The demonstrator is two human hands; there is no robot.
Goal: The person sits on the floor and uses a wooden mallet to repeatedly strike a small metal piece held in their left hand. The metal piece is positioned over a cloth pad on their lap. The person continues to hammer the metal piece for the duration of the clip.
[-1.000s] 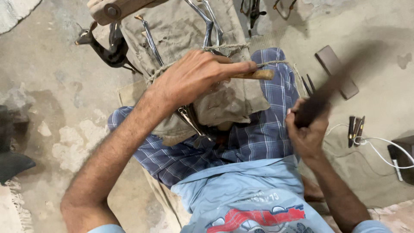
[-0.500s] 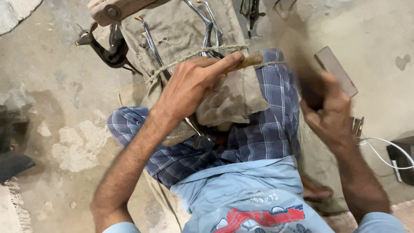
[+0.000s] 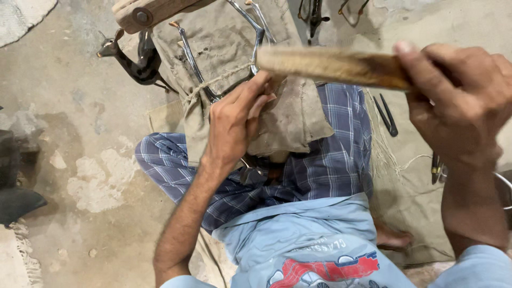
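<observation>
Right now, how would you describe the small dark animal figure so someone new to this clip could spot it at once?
Start at the tan cloth bundle tied with cord on the person's lap, under the left hand. Go to the bundle's upper left edge, just below the wooden block. There on the concrete floor lies the animal figure, the only glossy dark piece with a head, ears and thin legs, unlike the bright metal rods.

Left hand (image 3: 234, 120) pressing — right hand (image 3: 461, 101) clenched

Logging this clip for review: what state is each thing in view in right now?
Wooden stick: raised, gripped at one end by the right hand.
Left hand: pressed on the canvas cloth.
Canvas cloth: draped over the lap, tied with string.
Metal bars: bound against the cloth.
Pliers: lying on the floor, untouched.
</observation>
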